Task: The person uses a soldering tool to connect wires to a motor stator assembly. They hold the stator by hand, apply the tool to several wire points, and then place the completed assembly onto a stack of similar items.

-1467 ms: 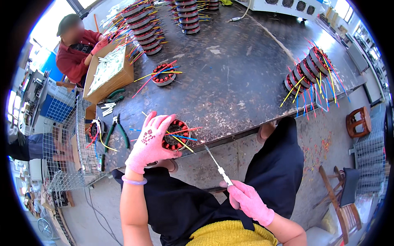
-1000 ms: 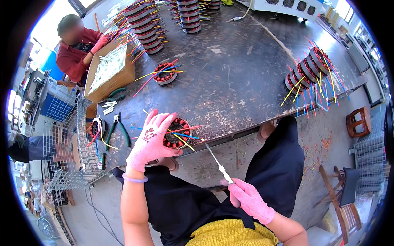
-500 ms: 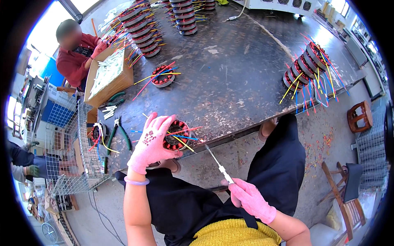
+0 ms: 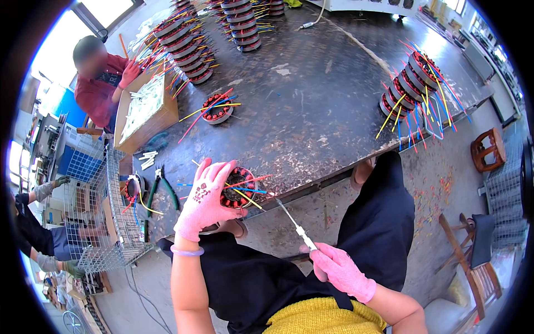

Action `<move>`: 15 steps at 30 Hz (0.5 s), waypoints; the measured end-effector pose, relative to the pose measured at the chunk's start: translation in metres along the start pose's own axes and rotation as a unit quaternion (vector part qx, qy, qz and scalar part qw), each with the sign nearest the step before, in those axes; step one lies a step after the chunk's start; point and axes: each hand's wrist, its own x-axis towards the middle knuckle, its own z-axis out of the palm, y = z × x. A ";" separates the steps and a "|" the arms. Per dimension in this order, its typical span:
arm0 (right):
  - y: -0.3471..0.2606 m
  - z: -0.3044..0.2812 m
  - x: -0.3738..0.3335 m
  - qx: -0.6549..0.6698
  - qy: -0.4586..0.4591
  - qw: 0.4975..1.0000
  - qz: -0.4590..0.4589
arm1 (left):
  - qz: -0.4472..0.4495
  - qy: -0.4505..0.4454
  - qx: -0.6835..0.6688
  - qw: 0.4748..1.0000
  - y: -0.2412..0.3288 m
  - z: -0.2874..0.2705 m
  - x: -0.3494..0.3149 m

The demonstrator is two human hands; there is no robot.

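My left hand [image 4: 201, 203], in a pink glove, grips a ring-shaped motor stator [image 4: 239, 176] with red windings at the near table edge. Red, blue and yellow wires stick out of the stator toward the right. My right hand [image 4: 340, 274], gloved alike, closes round the white handle of a long-necked lighter [image 4: 301, 230]. The lighter's thin metal neck points up and left, its tip close to the wire ends; a faint glow shows there. Green-handled pliers [image 4: 170, 190] lie left of my left hand, beside a smaller wired stator [image 4: 132, 189].
A single stator [image 4: 217, 115] lies farther back. Stacked stators stand at the back [image 4: 183, 47] and lean at the right [image 4: 411, 83]. A cardboard box [image 4: 158, 119] of white tubes stands near a co-worker [image 4: 103, 83]. A wire basket [image 4: 114, 206] adjoins the table's left side.
The view has shifted slightly. Both my hands keep their holds nearly unmoved. The small flame at the lighter's tip looks fainter. The co-worker's hand has moved, and another person at far left has shifted.
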 end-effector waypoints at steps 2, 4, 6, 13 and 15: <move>0.005 0.000 0.001 0.025 0.000 1.000 -0.004 | -0.008 0.000 0.009 1.000 -0.001 0.002 -0.002; 0.006 0.000 0.001 0.035 0.004 0.999 -0.004 | -0.010 0.000 0.009 1.000 -0.001 0.002 -0.001; 0.004 0.001 0.000 0.031 0.009 0.999 0.002 | -0.007 -0.004 0.001 1.000 0.000 0.002 0.000; 0.009 -0.001 0.001 0.028 0.001 0.999 -0.016 | -0.012 -0.012 0.005 1.000 -0.003 0.003 -0.001; 0.006 0.000 0.000 0.025 0.004 1.000 -0.001 | -0.028 -0.028 -0.006 0.999 -0.004 0.003 -0.001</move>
